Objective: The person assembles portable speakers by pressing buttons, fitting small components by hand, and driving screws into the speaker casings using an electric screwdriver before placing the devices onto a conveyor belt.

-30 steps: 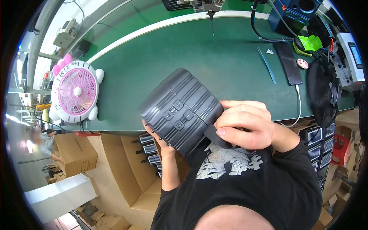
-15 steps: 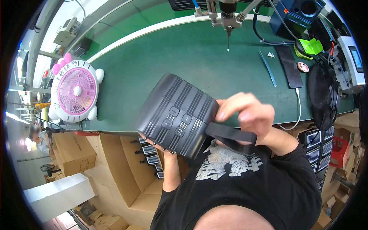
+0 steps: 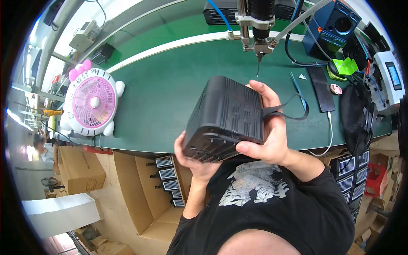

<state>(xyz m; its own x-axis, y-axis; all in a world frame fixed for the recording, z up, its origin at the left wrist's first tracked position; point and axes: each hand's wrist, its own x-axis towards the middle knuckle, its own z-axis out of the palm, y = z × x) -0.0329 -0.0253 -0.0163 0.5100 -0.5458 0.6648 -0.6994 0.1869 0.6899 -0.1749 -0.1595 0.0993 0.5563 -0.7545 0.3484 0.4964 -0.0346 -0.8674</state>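
Note:
A black portable speaker [image 3: 231, 110] with ribbed sides, buttons and a strap [image 3: 293, 111] is held above the front of the green bench, tilted. My left hand [image 3: 196, 163] is closed around its lower left corner, with part of the fingers hidden beneath it. On the right side, my right hand [image 3: 274, 131] grips the speaker beside the strap, thumb on the near edge and fingers round the far side. The strap loops out loosely to the right of that hand. Above and behind the speaker hangs a powered screwdriver [image 3: 261, 36] with a thin bit pointing down.
A pink and white fan [image 3: 94, 103] stands at the bench's left. Toward the right lie blue tweezers [image 3: 298, 90], a phone [image 3: 321, 89] on a white cable and a blue speaker [image 3: 331, 29]. An open carton [image 3: 135, 187] holds several units with solar panels below the bench edge.
The black speaker has turned, so its buttons face right and another ribbed side shows toward me. My right hand has moved from near the strap onto the speaker's side.

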